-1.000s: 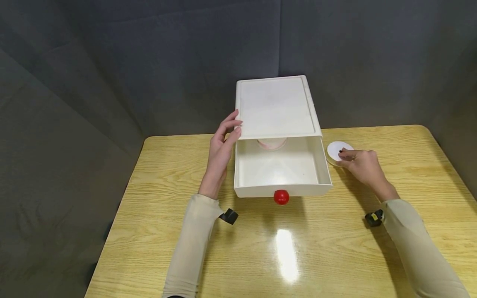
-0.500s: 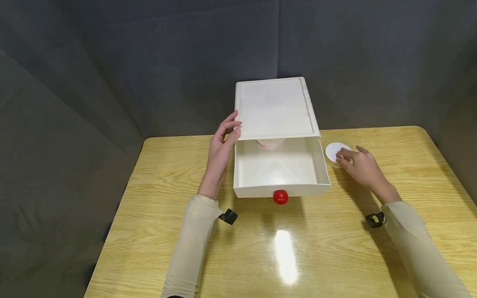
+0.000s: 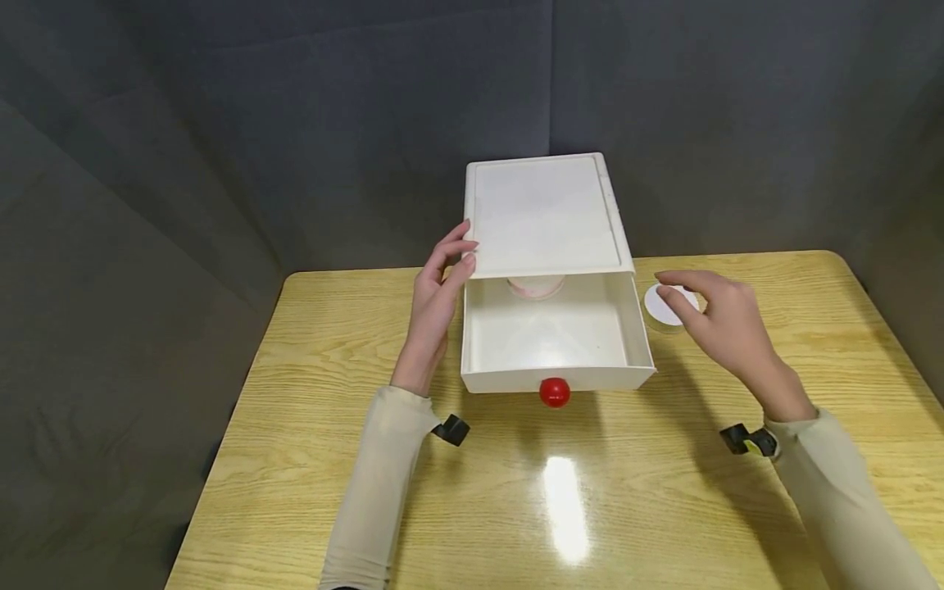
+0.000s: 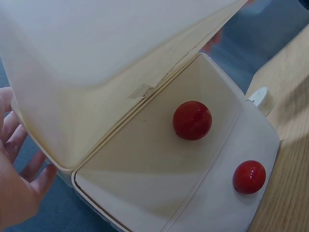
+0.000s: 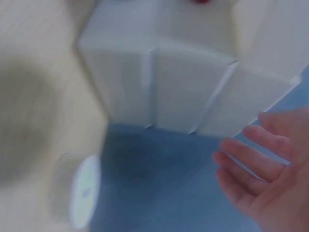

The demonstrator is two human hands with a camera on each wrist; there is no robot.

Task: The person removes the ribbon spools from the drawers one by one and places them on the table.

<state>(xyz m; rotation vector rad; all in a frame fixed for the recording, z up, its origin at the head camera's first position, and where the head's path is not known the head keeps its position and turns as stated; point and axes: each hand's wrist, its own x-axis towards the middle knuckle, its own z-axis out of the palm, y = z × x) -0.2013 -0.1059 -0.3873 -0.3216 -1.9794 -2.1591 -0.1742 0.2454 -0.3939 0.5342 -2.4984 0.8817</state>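
A white plastic drawer unit [image 3: 546,213] stands at the back of the wooden table, with a drawer [image 3: 549,328] pulled out. A red round knob [image 3: 555,392] is at its front. Inside, far back, shows part of a round white thing with a pinkish rim [image 3: 536,286]. My left hand [image 3: 433,303] rests with its fingers on the unit's left edge. To the right of the unit is a small round container with a white top [image 3: 677,308]. My right hand [image 3: 726,324] hovers by it, partly covering it, thumb and fingers apart and holding nothing.
A second red knob [image 4: 249,177] sits on a lower white front in the left wrist view. Dark cloth [image 3: 369,139] hangs behind the wooden table [image 3: 332,369]. Each wrist wears a small black device. The right wrist view is blurred.
My right thumb and fingers, pinched at the round container's top a second ago, have parted and lifted off it. The container stays in place. My left hand and the drawer have not moved.
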